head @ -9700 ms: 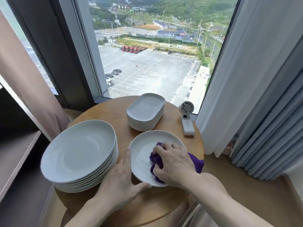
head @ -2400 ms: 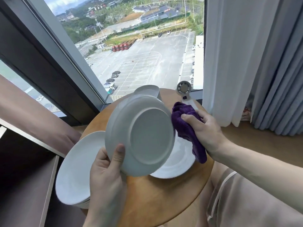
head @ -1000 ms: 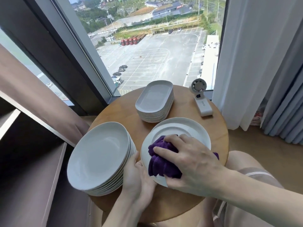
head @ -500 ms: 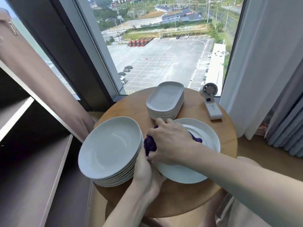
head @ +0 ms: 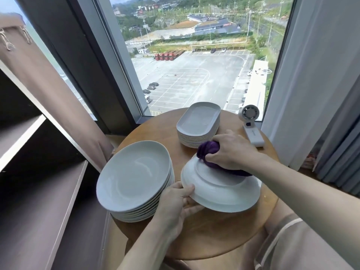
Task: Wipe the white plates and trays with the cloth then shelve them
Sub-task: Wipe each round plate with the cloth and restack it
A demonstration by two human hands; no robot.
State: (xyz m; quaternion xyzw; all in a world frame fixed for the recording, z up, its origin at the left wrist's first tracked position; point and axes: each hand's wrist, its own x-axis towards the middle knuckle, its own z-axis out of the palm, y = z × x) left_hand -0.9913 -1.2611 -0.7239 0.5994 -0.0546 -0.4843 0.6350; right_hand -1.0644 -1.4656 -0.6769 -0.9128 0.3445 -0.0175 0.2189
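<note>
Fingers (head: 190, 207) of my left hand (head: 173, 203) curl under the near-left rim of the white plate (head: 220, 197), thumb on top, so it is pinched there; the plate looks turned bottom-up above the round table (head: 214, 242), foot ring (head: 220, 182) showing. My right hand (head: 231, 151) is clenched round the bunched purple cloth (head: 207, 151) and presses it on the far side of that ring. So the rest of the underside lies toward me and leftward from the cloth, between the two hands, and I judge the wipe should sweep back along that line. For shelving, the left hand is the nearer: the dark shelf (head: 48, 191) opens at its left, beyond the stack of plates (head: 134, 178) just beside it. The stack of trays (head: 198, 123) sits past the cloth, toward the window (head: 194, 75), with neither hand on it
</note>
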